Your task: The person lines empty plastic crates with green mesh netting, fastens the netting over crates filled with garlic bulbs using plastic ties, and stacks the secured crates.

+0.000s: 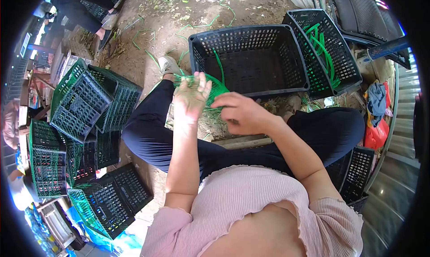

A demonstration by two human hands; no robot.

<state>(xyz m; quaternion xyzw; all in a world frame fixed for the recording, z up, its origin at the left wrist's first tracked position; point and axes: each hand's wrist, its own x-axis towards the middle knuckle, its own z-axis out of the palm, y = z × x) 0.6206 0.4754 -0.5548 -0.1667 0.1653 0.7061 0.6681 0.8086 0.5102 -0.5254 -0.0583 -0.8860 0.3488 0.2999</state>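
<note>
Green netting (pixel 216 92) hangs in front of me, its fine strands running over my left hand (pixel 193 95). That hand is raised palm up, its fingers bent around part of the netting. My right hand (pixel 242 113) is just to the right of the netting, its index finger pointing toward it and the other fingers loosely bent. I see nothing held in it, and its fingertips are slightly blurred. Just beyond both hands stands a black plastic crate (pixel 251 64), with a green strip (pixel 219 64) at its near left side.
Another black crate (pixel 338 80) to the right holds long green strips (pixel 323 51). Several net-covered crates (pixel 83 107) are stacked on the left. Green strips and scraps litter the dirt ground (pixel 165 15). Another person's leg (pixel 83 15) shows at the upper left. A corrugated metal wall (pixel 403 167) stands at right.
</note>
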